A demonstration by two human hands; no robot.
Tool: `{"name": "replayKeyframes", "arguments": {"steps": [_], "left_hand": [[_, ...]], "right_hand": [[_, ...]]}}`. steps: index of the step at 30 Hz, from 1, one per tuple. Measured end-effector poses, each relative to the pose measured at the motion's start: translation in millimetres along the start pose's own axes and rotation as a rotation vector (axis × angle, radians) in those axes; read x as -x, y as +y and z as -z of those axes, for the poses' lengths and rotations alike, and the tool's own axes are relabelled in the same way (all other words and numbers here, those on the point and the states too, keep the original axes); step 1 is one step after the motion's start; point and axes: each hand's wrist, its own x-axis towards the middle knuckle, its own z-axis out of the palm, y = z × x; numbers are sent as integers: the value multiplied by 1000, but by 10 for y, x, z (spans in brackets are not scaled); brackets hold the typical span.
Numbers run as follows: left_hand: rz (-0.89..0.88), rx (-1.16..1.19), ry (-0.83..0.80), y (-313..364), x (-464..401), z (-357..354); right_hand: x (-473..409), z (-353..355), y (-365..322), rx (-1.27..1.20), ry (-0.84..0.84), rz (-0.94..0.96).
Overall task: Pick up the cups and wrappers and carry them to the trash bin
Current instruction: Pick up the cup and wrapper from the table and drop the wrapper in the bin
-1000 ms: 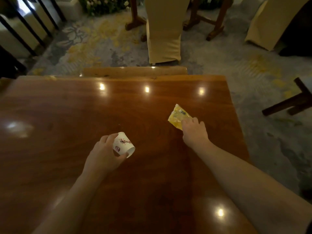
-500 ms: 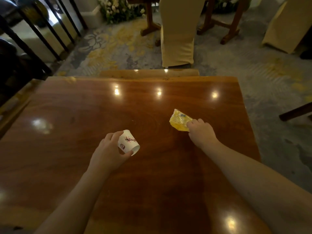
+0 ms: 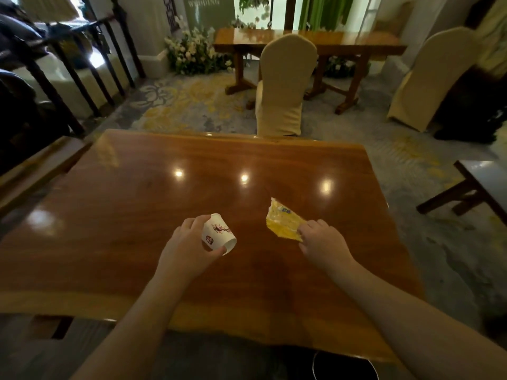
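My left hand [image 3: 186, 250] grips a small white paper cup [image 3: 218, 233] with a red print, tilted with its open mouth toward the lower right, held just above the wooden table [image 3: 137, 209]. My right hand [image 3: 323, 245] pinches the near corner of a crumpled yellow wrapper [image 3: 282, 220], which sticks up and to the left of the fingers over the table's right half. No trash bin can be identified with certainty.
A chair in a cream cover [image 3: 282, 83] stands at the table's far edge. Behind it is a second wooden table [image 3: 307, 42] with flowers [image 3: 192, 53]. Another covered chair [image 3: 430, 78] is at the right, a dark railing [image 3: 68, 64] at the left, a low bench [image 3: 482, 185] at the right.
The view has tilted up and pulled back, showing the near table edge and the room. Both hands have come toward me with the cup and the wrapper lifted off the table.
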Motion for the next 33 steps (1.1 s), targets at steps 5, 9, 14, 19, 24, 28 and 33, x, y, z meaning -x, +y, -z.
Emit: {"name": "replayKeyframes", "arguments": {"steps": [5,9,14,19,24,28,33], "left_hand": [[-49,26,-55,-185,699,85],[-77,64,-104,-225,1197,63],[-104,87,-159,-85,1693,-64],[-147,115,-195,290,2137,-270],[-147,103,-240,932,2531,-674],[-98,92,-288,1440,2935,-1160],[-19,44,-381,1888,3359,-1851]], "right_hand": [[878,302,-597,-44,23,-11],[1573,462,-906,-84,3,-38],[2307,593,-941,-128,9,-107],[3006,580,-668,-160,0,-150],[3642,413,-122,-186,-41,-177],[4151,228,386,-230,-98,-176],[4699,-95,1041,-290,-215,-186]]}}
